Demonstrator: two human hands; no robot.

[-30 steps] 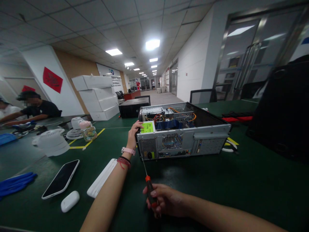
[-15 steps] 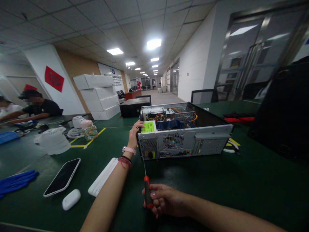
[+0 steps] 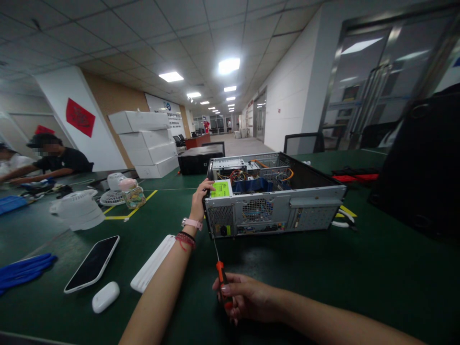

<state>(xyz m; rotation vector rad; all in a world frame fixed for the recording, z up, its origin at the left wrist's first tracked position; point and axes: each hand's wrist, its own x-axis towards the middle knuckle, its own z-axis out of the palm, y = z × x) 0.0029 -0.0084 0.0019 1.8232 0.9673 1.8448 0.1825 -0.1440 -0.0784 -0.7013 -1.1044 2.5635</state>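
An opened computer case (image 3: pixel 276 201) lies on its side on the green table, its back panel towards me. Over its near left corner my left hand (image 3: pixel 200 196) grips the edge, fingertips by the yellow-green label (image 3: pixel 221 189) of the power supply. My right hand (image 3: pixel 247 298), low in front of the case, pinches the red and black handle of a screwdriver (image 3: pixel 223 282). Its thin shaft points up to the lower left corner of the back panel; I cannot make out what the tip touches. Cables and boards show inside the case.
A phone (image 3: pixel 92 263), a white earbud case (image 3: pixel 105 297), a white slab-like object (image 3: pixel 153 264) and blue gloves (image 3: pixel 27 270) lie at left. Beyond them stand white fans (image 3: pixel 79 211) and a jar (image 3: pixel 132 194). A large black object (image 3: pixel 420 167) stands at right. Another person sits far left.
The screwdriver handle has turned, showing more of its red side, and has shifted slightly right with my right hand's fingers. My left hand and the computer case stay in place.
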